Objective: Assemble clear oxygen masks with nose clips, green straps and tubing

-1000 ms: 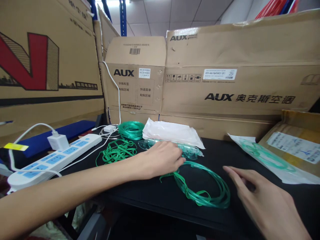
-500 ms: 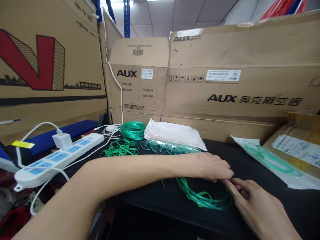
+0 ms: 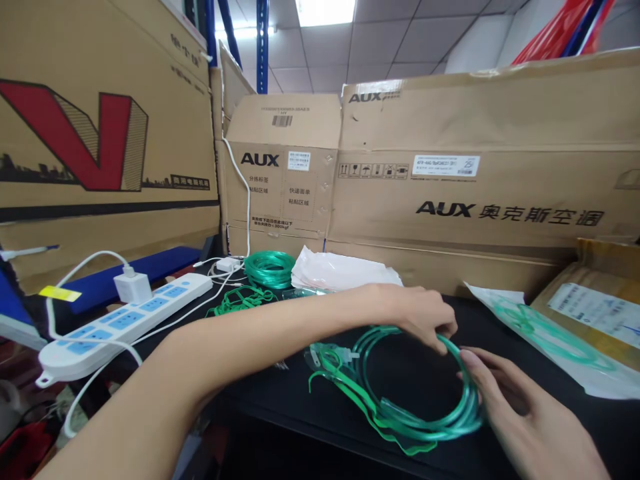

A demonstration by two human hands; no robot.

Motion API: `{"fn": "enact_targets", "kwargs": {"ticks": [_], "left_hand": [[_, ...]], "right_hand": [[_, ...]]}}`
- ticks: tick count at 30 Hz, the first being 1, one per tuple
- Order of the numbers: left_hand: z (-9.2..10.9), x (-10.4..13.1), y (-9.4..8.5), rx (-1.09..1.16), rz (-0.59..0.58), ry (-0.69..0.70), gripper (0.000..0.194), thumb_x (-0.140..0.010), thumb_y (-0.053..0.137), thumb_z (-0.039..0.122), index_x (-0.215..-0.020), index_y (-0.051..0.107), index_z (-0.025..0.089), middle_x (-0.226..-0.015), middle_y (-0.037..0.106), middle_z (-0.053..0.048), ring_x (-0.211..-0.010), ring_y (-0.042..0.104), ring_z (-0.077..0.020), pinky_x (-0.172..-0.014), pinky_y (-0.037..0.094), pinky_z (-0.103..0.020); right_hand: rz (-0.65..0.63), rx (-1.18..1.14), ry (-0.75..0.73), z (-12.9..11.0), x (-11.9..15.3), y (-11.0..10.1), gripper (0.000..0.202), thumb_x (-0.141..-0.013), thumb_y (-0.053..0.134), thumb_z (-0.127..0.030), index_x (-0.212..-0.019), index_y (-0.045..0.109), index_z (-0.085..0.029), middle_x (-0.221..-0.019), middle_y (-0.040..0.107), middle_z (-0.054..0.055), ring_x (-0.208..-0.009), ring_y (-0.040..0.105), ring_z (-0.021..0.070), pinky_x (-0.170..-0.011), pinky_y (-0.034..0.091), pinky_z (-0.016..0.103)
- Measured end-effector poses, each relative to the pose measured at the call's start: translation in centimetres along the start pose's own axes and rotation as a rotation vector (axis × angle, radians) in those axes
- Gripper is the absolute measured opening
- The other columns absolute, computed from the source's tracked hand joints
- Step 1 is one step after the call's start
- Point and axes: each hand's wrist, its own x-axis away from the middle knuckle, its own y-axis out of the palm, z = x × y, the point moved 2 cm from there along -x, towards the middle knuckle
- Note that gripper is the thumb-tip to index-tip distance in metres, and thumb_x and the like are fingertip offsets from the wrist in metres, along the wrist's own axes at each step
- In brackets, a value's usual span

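- Upper left: carton (image 3: 65, 233) with a red V printed on its side.
- Left edge, below the middle: power strip (image 3: 83, 363), white with blue socket faces, set at a slant; white plug (image 3: 134, 289) seated in it.
- Left of centre: tangle (image 3: 240, 301) of green straps, partly behind the left forearm; rear coil (image 3: 270, 269) of green tubing just beyond it.
- Centre: white packet (image 3: 345, 268) lying behind the left forearm. AUX box (image 3: 280, 173) stands behind, in the upper middle.
- Lower centre: clear green fitting (image 3: 327, 357) on the black surface (image 3: 410, 373); loose green strap (image 3: 350, 393) runs from beside it to the lower part of the front coil.
- Right of centre, lower half: front coil (image 3: 420, 427), green tubing in several loops, between the two hands.
- Left hand (image 3: 425, 317): reaches over from lower left; fingers narrow, pinching the front coil at its upper right.
- Right hand (image 3: 525, 407): lower right; fingers closed on the front coil's right side, thumb on the near face.
- Right edge: white pouch (image 3: 560, 350) with green tubing inside, beside a labelled taped box (image 3: 605, 273).
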Motion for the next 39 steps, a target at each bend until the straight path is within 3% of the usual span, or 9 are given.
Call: {"fn": "enact_targets", "kwargs": {"ticks": [4,7,12,17,21,25,28,32,39], "left_hand": [[-1.6,2.4,-3.0,0.05,0.192,-0.095,0.023,-0.093,0.061,0.026,-0.109,0.073,0.014,-0.102,0.074,-0.008,-0.093,0.065,-0.0214,-0.08,0.045,-0.032],[-2.8,4.5,-4.5,0.119,0.352,-0.14,0.02,-0.091,0.062,0.026,-0.1,0.074,0.013,-0.094,0.074,-0.007,-0.086,0.065,-0.0186,-0.078,0.046,-0.031],[-5.4,8.9,-5.9,0.399,0.551,-0.256,0.022,-0.086,0.06,0.026,-0.097,0.073,0.012,-0.077,0.071,-0.004,-0.058,0.061,-0.0104,-0.061,0.05,-0.026],[-9.3,15.2,-6.1,0.434,0.74,-0.541,0.032,-0.087,0.06,0.03,-0.108,0.076,0.011,-0.084,0.074,-0.006,-0.064,0.065,-0.0121,-0.062,0.053,-0.024],[-12.9,20.8,-4.3,0.402,0.793,-0.773,0.027,-0.085,0.063,0.028,-0.096,0.079,0.009,-0.076,0.073,-0.007,-0.057,0.063,-0.0117,-0.061,0.051,-0.026],[-15.9,25.2,-1.7,0.417,0.825,-0.985,0.022,-0.089,0.065,0.028,-0.092,0.078,0.011,-0.072,0.072,-0.003,-0.06,0.065,-0.0125,-0.07,0.054,-0.027],[-17.2,27.0,0.1,0.471,0.803,-1.127,0.024,-0.095,0.065,0.034,-0.101,0.072,0.012,-0.09,0.072,-0.004,-0.074,0.069,-0.0158,-0.075,0.057,-0.032],[-17.9,27.8,2.2,0.549,0.7,-1.288,0.031,-0.099,0.062,0.036,-0.121,0.063,0.014,-0.118,0.066,-0.009,-0.099,0.067,-0.0216,-0.084,0.059,-0.041],[-17.2,28.2,3.6,0.391,0.426,-1.502,0.035,-0.098,0.064,0.036,-0.125,0.062,0.016,-0.125,0.064,-0.01,-0.108,0.065,-0.0246,-0.092,0.056,-0.046]], "right_hand": [[-0.061,-0.377,0.25,-0.6,0.7,0.8,0.074,-0.077,0.052,-0.084,-0.118,0.063,-0.023,-0.105,0.08,0.015,-0.08,0.077,0.0332,-0.066,0.064,0.043],[-0.124,-0.554,0.273,-1.4,1.3,1.9,0.08,-0.076,0.054,-0.084,-0.124,0.061,-0.02,-0.111,0.077,0.017,-0.094,0.076,0.0359,-0.069,0.067,0.044],[-0.149,-0.522,0.234,-1.3,1.2,3.1,0.085,-0.075,0.061,-0.081,-0.134,0.058,-0.019,-0.118,0.075,0.017,-0.105,0.074,0.0361,-0.081,0.066,0.044],[-0.159,-0.469,0.181,-1.0,1.0,3.4,0.092,-0.071,0.063,-0.08,-0.139,0.056,-0.018,-0.114,0.077,0.016,-0.1,0.076,0.0351,-0.081,0.066,0.043],[-0.216,-0.466,0.125,-0.8,1.1,3.4,0.083,-0.079,0.064,-0.074,-0.14,0.055,-0.019,-0.116,0.077,0.014,-0.103,0.075,0.0324,-0.085,0.064,0.039],[-0.252,-0.468,0.11,-0.4,1.1,3.3,0.077,-0.083,0.063,-0.071,-0.141,0.054,-0.021,-0.12,0.076,0.013,-0.105,0.074,0.0306,-0.087,0.063,0.037],[-0.266,-0.453,0.107,-0.2,1.0,3.4,0.075,-0.083,0.063,-0.071,-0.139,0.056,-0.022,-0.12,0.075,0.012,-0.107,0.073,0.0295,-0.088,0.062,0.036],[-0.275,-0.44,0.111,-0.3,1.0,3.7,0.076,-0.082,0.063,-0.072,-0.139,0.056,-0.022,-0.12,0.075,0.012,-0.107,0.073,0.0286,-0.089,0.062,0.035],[-0.258,-0.409,0.168,-1.0,1.0,3.6,0.086,-0.071,0.064,-0.081,-0.133,0.062,-0.021,-0.116,0.077,0.012,-0.106,0.073,0.0314,-0.091,0.061,0.038]]}}
